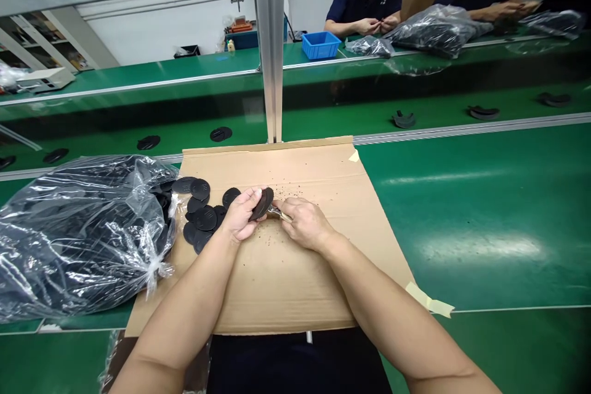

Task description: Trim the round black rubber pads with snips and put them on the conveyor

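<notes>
Both work over the cardboard (pixel 286 283): left hand (pixel 240 217) clamped on a black disc (pixel 261 203), right hand (pixel 305 225) pinching a metal tool (pixel 279 214)

One cardboard sheet (pixel 286 283). On it, about eight loose discs (pixel 205 217). One more disc (pixel 261 203) in the left hand (pixel 240 217), one small tool (pixel 282 215) in the right hand (pixel 305 225). One full bag (pixel 78 234) alongside, three bags (pixel 434 28) opposite. On the belt (pixel 332 120): four flat discs (pixel 220 133) and three curved pieces (pixel 404 119). One blue bin (pixel 321 45). Two co-workers (pixel 355 0).

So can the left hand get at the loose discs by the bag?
Probably yes: the loose discs lie uncovered on the cardboard right beside the left hand, though it is holding a disc.
</notes>
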{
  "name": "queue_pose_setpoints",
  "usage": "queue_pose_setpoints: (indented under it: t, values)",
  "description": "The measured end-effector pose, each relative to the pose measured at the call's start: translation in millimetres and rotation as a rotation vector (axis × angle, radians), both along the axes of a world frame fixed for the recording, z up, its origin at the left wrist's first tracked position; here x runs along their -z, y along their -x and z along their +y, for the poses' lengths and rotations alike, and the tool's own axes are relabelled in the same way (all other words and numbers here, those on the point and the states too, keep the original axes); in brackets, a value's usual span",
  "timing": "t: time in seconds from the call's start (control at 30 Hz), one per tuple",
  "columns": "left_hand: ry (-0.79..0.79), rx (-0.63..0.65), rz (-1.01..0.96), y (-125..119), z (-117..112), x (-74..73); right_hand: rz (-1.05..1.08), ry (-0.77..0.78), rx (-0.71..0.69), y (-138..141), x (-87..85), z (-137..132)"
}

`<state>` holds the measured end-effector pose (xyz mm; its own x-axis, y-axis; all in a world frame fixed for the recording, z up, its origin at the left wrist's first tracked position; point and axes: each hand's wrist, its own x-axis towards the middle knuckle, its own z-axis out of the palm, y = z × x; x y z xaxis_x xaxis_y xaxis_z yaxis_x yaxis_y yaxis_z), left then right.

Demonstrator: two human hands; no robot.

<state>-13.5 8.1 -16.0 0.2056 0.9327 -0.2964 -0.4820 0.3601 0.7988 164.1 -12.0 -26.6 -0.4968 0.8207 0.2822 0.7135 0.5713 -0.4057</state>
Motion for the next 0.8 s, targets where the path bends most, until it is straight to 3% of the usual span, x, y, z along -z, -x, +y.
queue_pose_setpoints:
  t: [0.17, 0.27, 0.4, 0.47, 0.53, 0.63, 0.8]
  values:
    - [-0.003, 0.003, 0.082, -3, -2, -0.2, -0.01, 0.081, 0.037, 0, -3.2, -4]
    - [0.015, -0.041, 0.027, -3, 0, -1.5, 0.233, 0.16, 0.048, 2, -0.1, -3]
    - [0.045, -0.216, -0.101, 6, 8, -4.7, 0.686, 0.37, 0.141, -1, 8.7, 1]
    - [0.017, -0.316, -0.19, 13, 12, -6.3, 0.789, 0.437, 0.177, -4, 10.6, 5]
    - [-0.025, -0.415, -0.245, 21, 17, -7.8, 0.753, 0.413, 0.233, -3, 8.1, 10]
    - [-0.066, -0.55, -0.245, 32, 22, -10.8, 0.501, 0.3, 0.269, 11, -2.2, 21]
    - [-0.037, -0.723, -0.294, 51, 28, -17.5, 0.081, 0.305, 0.253, 67, -16.5, 45]
